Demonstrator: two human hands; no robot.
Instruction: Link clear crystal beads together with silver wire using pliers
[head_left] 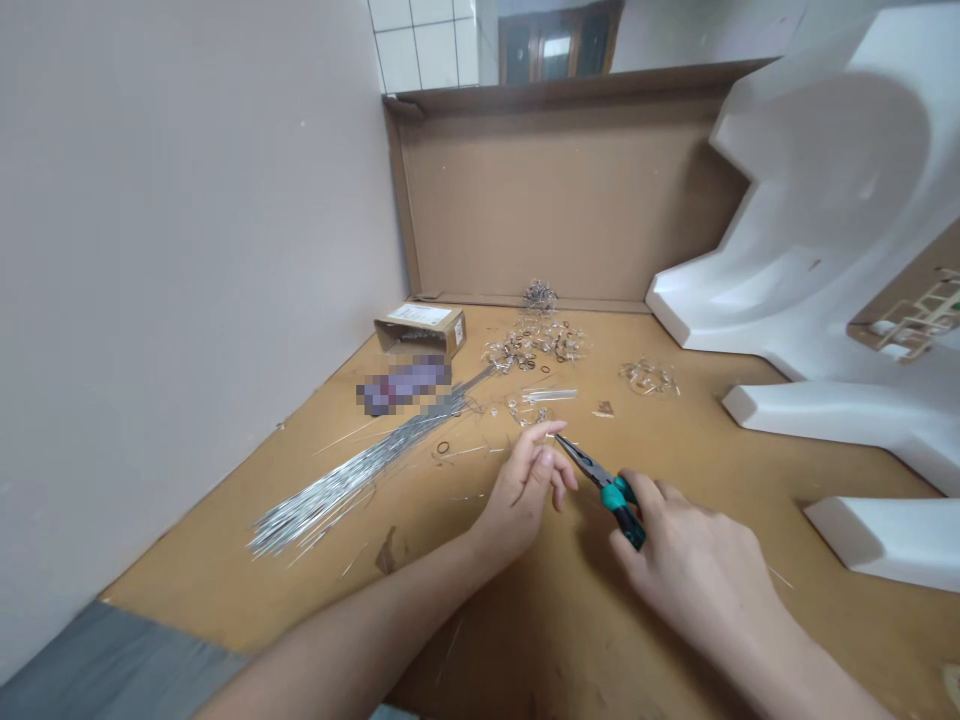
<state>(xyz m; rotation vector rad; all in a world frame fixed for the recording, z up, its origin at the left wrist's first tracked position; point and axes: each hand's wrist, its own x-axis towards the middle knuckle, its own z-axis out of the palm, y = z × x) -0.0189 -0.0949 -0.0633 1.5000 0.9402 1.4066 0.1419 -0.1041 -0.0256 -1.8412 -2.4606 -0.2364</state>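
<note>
My right hand point(694, 550) is closed around the teal and black handles of needle-nose pliers point(616, 494). The pliers' narrow jaws point up and left, their tip right at the fingertips of my left hand point(525, 485). The left hand's fingers are curled, the index finger stretched along the plier tip; whatever small piece they pinch is too small to make out. Just beyond lie short straight wire pieces point(551, 396) and a few bent wire bits point(531, 411). A long bundle of silvery wires point(360, 475) lies to the left of my hands.
A pile of wire loops and rings point(536, 345) lies farther back, with a smaller cluster point(650, 377) to its right. An open cardboard box point(456, 330) stands behind a blurred purple item point(405, 385). White foam pieces point(817, 420) border the right; a cardboard panel point(540, 200) closes the back.
</note>
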